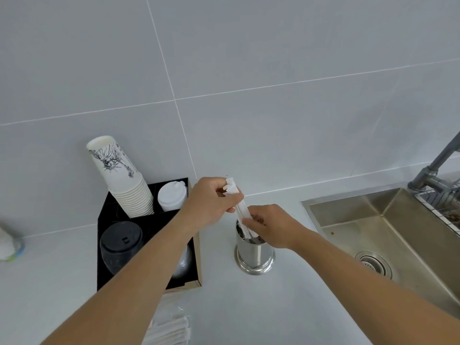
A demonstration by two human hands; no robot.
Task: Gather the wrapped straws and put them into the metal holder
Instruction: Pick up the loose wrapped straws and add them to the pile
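Head view. My left hand (211, 202) grips the upper end of a bundle of straws (240, 210); its fingers (230, 192) are curled round the white paper wrappers, whose ends stick out above the grip. My right hand (271, 226) pinches the same bundle lower down, thumb and fingers closed on it right at the mouth of the holder (255, 255). The bundle tilts, top end leaning left toward the wall, lower end already inside the holder. How deep the ends reach I cannot tell; the right hand covers part of the rim.

The holder stands upright on the white surface (286, 307), between a black tray (105, 215) on the left and a sink (398, 235) on the right, touching neither.

In the tray: a stack of paper cups (122, 178) leaning left at the back, a stack of white lids (171, 195) beside it, black lids (120, 242) in front. My left forearm crosses over the tray's right side and hides part of it.

More wrapped straws (169, 332) lie on the surface at the bottom edge, near my left forearm, well apart from the holder.

A tap (433, 170) stands at the sink's far right corner. A blurred white object (10, 242) sits at the left edge; cannot identify it.
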